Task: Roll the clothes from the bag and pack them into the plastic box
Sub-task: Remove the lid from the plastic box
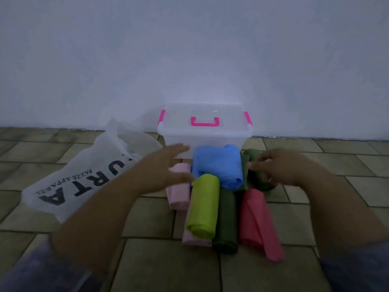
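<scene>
Tiled floor (147, 266) meets a pale wall, where a clear plastic box (205, 131) with pink latches sits lidded, a white printed bag (84, 184) lying to its left. Rolled clothes (219, 199) in blue, lime, pink, dark green and coral cluster in front of the box. The left hand (166, 167) hovers open over a pink roll, while the right hand (282, 167) curls its fingers on a dark green roll; both are blurred.
</scene>
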